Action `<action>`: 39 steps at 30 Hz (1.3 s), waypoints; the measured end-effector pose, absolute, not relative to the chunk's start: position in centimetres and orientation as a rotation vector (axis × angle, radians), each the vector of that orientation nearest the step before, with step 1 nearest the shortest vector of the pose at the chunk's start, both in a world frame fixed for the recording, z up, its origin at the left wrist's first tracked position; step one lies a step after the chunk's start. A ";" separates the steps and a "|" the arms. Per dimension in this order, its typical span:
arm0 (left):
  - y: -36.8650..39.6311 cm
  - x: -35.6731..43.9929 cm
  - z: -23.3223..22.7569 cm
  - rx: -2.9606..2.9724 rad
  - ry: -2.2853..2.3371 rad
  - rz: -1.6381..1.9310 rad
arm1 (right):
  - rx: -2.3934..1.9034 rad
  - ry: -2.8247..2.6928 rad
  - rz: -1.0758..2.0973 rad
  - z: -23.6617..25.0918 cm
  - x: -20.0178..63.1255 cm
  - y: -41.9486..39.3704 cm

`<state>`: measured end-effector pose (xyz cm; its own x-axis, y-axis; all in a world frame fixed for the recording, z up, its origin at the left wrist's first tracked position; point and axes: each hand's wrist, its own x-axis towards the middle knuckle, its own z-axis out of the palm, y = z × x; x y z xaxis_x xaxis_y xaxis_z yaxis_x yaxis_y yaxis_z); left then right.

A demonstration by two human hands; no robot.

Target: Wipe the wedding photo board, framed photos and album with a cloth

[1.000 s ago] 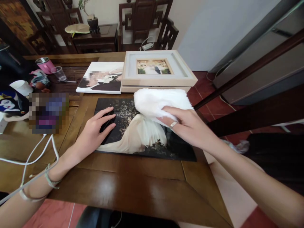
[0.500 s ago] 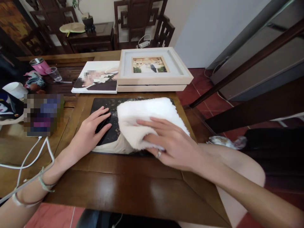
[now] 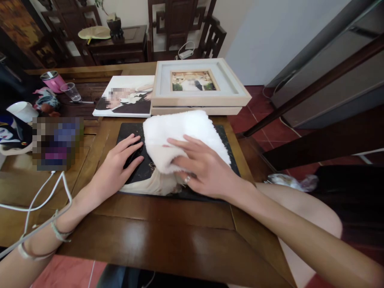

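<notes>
A dark photo panel [image 3: 168, 185] lies flat on the wooden table, showing a pale dress in its lower part. Over most of its upper middle spreads a folded white fluffy towel [image 3: 183, 128]. My right hand [image 3: 204, 168] grips the near edge of the towel, with fingers partly on top and partly tucked into the fold; a ring shows on one finger. On the panel's left edge rests my left hand [image 3: 118, 162], fingers spread and holding nothing. What lies under the towel is hidden.
Behind the panel sit a light wooden box frame [image 3: 201, 102] with a small picture and a white-edged photo panel [image 3: 129, 98]. At left are a pink mug [image 3: 51, 82], a clear plastic cup [image 3: 72, 92], a white cup [image 3: 22, 112] and white cables [image 3: 45, 188].
My right hand has slid the towel left and away from me across the panel, uncovering more of its lower right. My left hand stays on the panel's left edge.
</notes>
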<state>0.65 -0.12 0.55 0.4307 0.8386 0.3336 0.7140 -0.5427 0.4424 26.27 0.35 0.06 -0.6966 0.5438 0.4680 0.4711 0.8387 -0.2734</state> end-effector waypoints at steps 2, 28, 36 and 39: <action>-0.1 0.7 0.6 2.446 1.358 0.752 | -0.700 -2.504 0.197 0.3 26.7 -1.8; -0.5 0.8 0.8 2.471 1.431 0.638 | -0.704 -2.539 0.277 2.0 29.0 -6.9; -0.3 0.6 0.5 2.491 1.410 0.652 | -0.738 -2.452 0.167 0.8 29.1 -1.4; -0.3 0.6 0.5 2.493 1.402 0.643 | -0.849 -2.395 0.102 0.2 28.7 1.2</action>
<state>0.56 -0.33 0.50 0.4523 0.8503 0.2691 0.7587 -0.5255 0.3850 28.69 1.21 0.19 -0.6225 0.5967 0.5064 0.5516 0.7935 -0.2570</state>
